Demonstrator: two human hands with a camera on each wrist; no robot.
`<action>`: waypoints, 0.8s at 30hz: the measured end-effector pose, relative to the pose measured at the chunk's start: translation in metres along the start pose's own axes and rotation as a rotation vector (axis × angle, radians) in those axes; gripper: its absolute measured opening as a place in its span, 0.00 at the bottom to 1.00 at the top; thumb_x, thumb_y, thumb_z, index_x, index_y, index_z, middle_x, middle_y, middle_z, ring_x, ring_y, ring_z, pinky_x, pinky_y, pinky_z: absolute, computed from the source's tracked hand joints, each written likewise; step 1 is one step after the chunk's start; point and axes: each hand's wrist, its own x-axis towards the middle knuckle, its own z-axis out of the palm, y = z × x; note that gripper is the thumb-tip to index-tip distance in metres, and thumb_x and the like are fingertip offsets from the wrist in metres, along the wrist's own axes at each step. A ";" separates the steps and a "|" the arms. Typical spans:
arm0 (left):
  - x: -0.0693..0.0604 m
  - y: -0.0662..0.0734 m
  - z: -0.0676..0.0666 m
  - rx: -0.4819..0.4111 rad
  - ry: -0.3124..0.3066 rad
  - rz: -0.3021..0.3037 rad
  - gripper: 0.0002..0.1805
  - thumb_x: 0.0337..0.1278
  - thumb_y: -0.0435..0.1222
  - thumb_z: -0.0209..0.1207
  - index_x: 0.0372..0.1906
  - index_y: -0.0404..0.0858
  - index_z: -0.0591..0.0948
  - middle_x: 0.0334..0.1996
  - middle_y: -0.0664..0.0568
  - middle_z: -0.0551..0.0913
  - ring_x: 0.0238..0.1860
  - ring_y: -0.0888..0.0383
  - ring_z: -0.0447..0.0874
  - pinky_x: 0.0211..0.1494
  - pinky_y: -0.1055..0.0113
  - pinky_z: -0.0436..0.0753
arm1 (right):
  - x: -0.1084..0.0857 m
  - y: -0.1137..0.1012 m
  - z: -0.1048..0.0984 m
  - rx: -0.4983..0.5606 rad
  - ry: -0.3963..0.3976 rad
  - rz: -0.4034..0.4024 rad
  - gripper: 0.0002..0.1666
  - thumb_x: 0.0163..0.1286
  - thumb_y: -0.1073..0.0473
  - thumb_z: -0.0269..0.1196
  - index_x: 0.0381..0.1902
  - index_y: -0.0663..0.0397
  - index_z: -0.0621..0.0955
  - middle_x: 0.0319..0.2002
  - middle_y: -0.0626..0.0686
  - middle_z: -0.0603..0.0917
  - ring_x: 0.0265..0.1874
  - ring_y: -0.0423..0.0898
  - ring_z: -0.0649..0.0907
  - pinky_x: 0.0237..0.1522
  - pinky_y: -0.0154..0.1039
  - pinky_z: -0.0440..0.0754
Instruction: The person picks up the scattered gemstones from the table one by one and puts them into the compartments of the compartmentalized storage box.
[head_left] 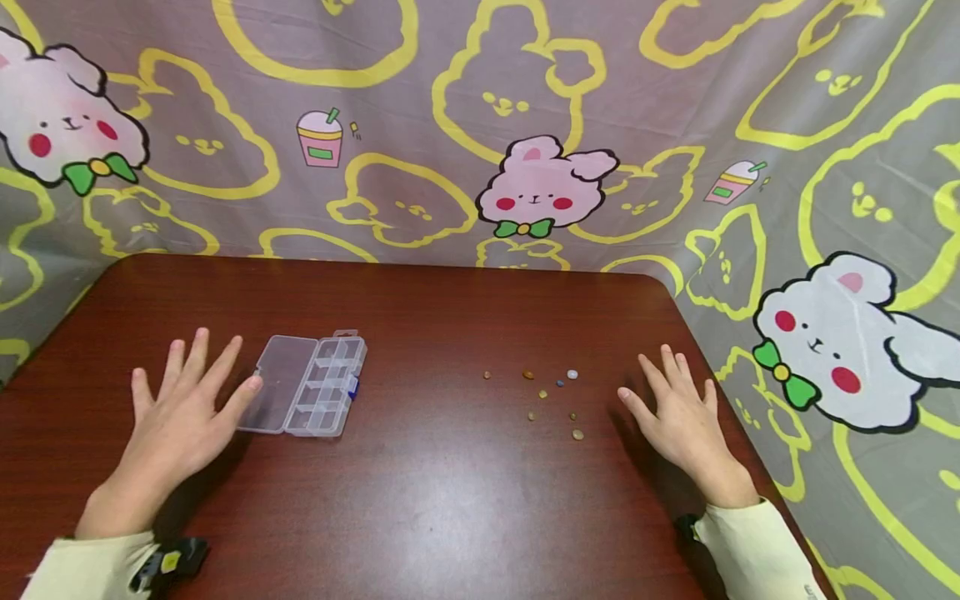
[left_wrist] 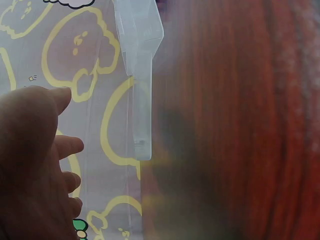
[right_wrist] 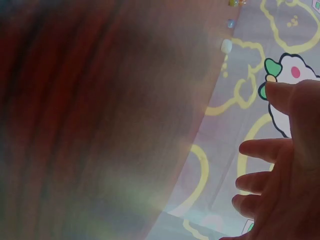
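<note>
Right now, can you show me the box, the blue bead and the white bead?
Box point(head_left: 305, 386): head view, on the hinge edge between the open lid and the compartments.
Blue bead point(head_left: 559, 383): head view, middle of its top.
White bead point(head_left: 572, 374): head view, middle of its top.

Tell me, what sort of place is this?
Probably a makeshift indoor tabletop workspace: a grey fabric curtain with yellow cartoon outlines hangs around a glossy reddish-brown table, which bears an open, clear plastic compartment box and small, multicoloured, bead-like pieces.
</note>
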 end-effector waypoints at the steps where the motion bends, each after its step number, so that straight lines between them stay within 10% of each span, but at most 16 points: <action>1: 0.000 0.000 0.000 0.000 0.000 0.000 0.42 0.74 0.60 0.42 0.81 0.40 0.50 0.78 0.33 0.34 0.77 0.34 0.23 0.65 0.31 0.21 | 0.000 0.000 0.000 0.001 0.001 0.000 0.45 0.75 0.34 0.53 0.75 0.62 0.64 0.77 0.70 0.49 0.76 0.67 0.47 0.62 0.78 0.38; 24: -0.010 -0.001 0.000 -0.045 0.032 0.008 0.40 0.75 0.58 0.43 0.80 0.40 0.52 0.78 0.31 0.38 0.77 0.34 0.26 0.67 0.31 0.25 | 0.001 -0.006 -0.006 0.134 -0.018 0.014 0.43 0.75 0.36 0.56 0.72 0.63 0.67 0.74 0.71 0.57 0.73 0.70 0.56 0.62 0.76 0.51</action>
